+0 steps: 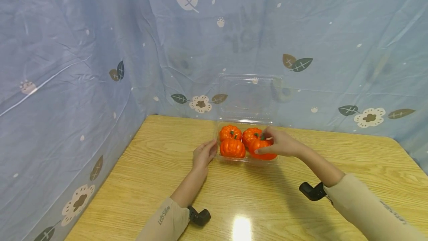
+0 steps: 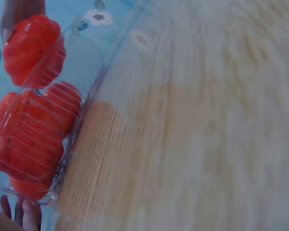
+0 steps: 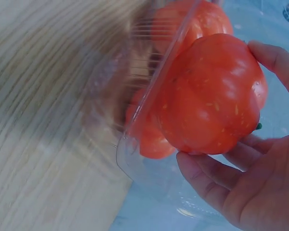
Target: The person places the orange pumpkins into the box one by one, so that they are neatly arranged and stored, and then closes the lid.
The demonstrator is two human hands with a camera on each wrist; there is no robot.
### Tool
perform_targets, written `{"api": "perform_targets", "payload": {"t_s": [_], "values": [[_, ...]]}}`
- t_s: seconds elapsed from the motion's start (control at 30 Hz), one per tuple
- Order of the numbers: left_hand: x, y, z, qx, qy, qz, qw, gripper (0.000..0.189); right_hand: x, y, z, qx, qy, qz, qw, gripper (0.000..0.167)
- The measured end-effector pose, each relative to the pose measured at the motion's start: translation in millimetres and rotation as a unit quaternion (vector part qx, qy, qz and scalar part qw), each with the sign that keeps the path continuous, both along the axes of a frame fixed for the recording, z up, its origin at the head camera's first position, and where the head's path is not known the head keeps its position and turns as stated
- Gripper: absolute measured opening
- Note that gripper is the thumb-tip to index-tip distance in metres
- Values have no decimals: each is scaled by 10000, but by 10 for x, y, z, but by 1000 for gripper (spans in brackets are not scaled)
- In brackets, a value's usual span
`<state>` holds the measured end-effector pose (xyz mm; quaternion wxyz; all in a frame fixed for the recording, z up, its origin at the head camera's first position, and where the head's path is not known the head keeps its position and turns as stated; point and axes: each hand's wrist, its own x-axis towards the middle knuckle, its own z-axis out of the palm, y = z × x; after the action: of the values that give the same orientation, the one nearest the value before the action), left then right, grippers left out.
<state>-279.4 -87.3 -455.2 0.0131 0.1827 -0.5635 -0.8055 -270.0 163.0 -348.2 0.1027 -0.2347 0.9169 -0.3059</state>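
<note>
A clear plastic clamshell box [image 1: 218, 129] stands on the table with its lid [image 1: 245, 96] raised against the cloth. Three small orange pumpkins sit in it: one at the back left [image 1: 230, 131], one at the front left [image 1: 232, 148], one at the back right [image 1: 250, 135]. My right hand [image 1: 284, 143] grips a fourth pumpkin [image 3: 212, 96] between thumb and fingers, over the front right part of the box. In the right wrist view this pumpkin overlaps the box's rim. At the box's left wall, my left hand [image 1: 203, 154] rests its extended fingers [image 2: 31, 211].
A wooden table [image 1: 160, 140] carries the box near its back edge. Blue patterned cloth [image 1: 200, 40] hangs behind and on the left. Dark devices [image 1: 199, 217] are strapped at both wrists, by the beige sleeves.
</note>
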Motion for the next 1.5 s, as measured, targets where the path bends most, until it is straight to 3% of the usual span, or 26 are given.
{"api": "perform_targets", "payload": {"t_s": [0.27, 0.87, 1.17, 1.5], "values": [[-8, 14, 4, 62, 134, -21, 9999, 29, -56, 11, -52, -78, -345, -158, 9992, 57], [-29, 12, 0, -55, 81, -101, 9999, 33, -148, 50, -215, 185, -186, -515, 9983, 68], [-27, 19, -10, -5, 57, -77, 10000, 30, -49, 99, -195, -223, 53, -654, 9976, 60], [-16, 9, -17, -3, 76, -24, 10000, 31, 20, 63, -226, -390, 302, -537, 9973, 47]]}}
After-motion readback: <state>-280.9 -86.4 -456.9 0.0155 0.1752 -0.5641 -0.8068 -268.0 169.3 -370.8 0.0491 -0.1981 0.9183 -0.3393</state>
